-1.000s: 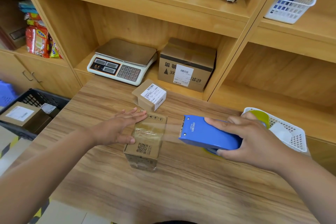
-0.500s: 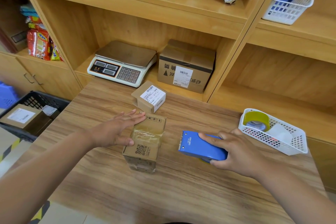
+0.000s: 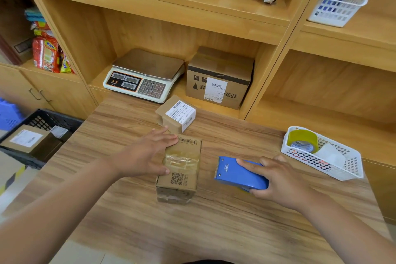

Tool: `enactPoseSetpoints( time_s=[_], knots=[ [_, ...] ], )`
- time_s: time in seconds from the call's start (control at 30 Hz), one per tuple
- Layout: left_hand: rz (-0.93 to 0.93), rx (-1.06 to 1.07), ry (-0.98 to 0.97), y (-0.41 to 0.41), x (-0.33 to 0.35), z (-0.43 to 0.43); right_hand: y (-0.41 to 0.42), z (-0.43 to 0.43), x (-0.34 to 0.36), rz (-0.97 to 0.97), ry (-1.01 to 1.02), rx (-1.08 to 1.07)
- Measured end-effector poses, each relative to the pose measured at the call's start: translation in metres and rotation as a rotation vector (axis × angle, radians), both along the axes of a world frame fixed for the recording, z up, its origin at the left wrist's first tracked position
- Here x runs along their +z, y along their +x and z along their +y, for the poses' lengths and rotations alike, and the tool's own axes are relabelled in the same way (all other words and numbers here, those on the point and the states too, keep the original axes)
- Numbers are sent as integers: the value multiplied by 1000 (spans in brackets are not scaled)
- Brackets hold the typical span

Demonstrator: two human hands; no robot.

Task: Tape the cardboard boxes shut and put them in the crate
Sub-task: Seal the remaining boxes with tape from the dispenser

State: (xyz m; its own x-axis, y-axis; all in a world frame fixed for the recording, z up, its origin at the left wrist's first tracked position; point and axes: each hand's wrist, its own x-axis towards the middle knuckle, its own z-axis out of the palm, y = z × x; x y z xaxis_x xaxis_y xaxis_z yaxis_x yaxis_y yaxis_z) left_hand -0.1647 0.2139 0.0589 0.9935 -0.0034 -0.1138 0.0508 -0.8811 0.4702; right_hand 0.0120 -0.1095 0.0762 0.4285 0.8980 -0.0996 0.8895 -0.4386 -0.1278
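The wooden shelving [image 3: 150,6] fills the view from 9 o'clock round to 3 o'clock, behind the desk [image 3: 214,231], whose wood-grain top takes up the lower half. At 9 o'clock, below the desk edge, sits a black crate [image 3: 53,118] with a labelled parcel [image 3: 25,138] inside. On the low shelf at 12 o'clock a big carton [image 3: 218,77] stands just right of a weighing scale [image 3: 145,75]. At 3 o'clock on the desk is a white basket [image 3: 351,169].

The cardboard box [image 3: 180,169] stands in the middle of the desk, with a crinkled band of clear tape across its top and a QR code printed nearer the person. At its 12 o'clock, very close behind it, is a smaller box [image 3: 176,115] with a white barcode label, tilted at an angle.

At 3 o'clock of the cardboard box, near but apart from it, the blue tape dispenser [image 3: 235,174] lies low over the desk. The right hand [image 3: 278,180] grips it, fingers curled over its top and thumb at its near side. The left hand [image 3: 145,154] is spread wide, fingers straight, touching the cardboard box at its 9 o'clock side and far top edge. A yellowish tape roll [image 3: 303,140] leans in the basket's far end.
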Motion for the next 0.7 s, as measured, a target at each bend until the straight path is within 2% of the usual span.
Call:
enactPoseSetpoints(
  time_s=[0.1,0.23,0.43,0.7],
  knots=[
    [9,11,165,15,20,-18,0,-5,1,-98,28,45],
    [37,83,432,36,34,-57,-3,-11,-12,-40,10,-30],
    [96,206,498,47,19,-106,-14,-28,-27,10,17,-116],
    [183,303,569,44,14,-117,-19,-22,-29,-12,55,-108]
  ],
)
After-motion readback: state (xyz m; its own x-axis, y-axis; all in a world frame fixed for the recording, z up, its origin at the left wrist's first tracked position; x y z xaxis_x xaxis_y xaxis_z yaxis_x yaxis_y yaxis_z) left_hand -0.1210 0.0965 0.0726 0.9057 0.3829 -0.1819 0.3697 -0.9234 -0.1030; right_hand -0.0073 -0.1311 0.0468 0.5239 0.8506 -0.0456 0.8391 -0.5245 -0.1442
